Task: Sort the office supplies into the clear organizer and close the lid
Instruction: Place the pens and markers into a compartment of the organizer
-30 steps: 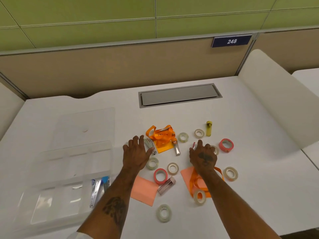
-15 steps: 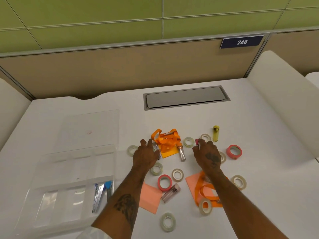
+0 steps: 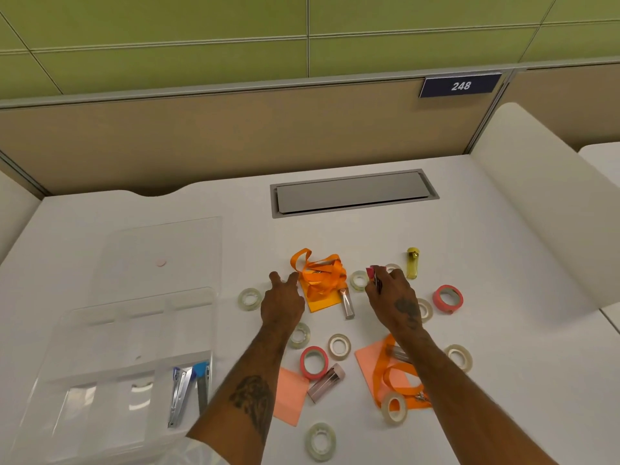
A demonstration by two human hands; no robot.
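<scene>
1. Right hand (image 3: 396,307): thumb and fingers pinch a small pink-capped dark tube (image 3: 371,273). The tube is lifted just above the white desk (image 3: 503,297). Its long axis runs away from the person, with the pink cap at the far end and the dark body running back into the fingers.
2. Left hand (image 3: 281,307): palm down, fingers straight and spread, holding nothing. The fingertips are at the near-left edge of a crumpled orange ribbon bundle (image 3: 320,273); cannot tell if they touch it.
3. The ribbon bundle sits on an orange sticky note (image 3: 323,301). A silver-pink tube (image 3: 347,303) lies just right of the note, long axis far to near.
4. A yellow translucent tube (image 3: 412,263) lies just beyond the right hand, long axis also far to near.
5. Clear tape rolls are scattered around both hands, one (image 3: 359,280) between the ribbon and the right hand. A pink tape roll (image 3: 448,298) lies to the right.
6. Clear plastic organizer (image 3: 134,330): well left of the hands, its lid (image 3: 161,253) open and flat beyond it. A silver stapler (image 3: 179,396) lies in its near-right compartment, long axis far to near.
</scene>
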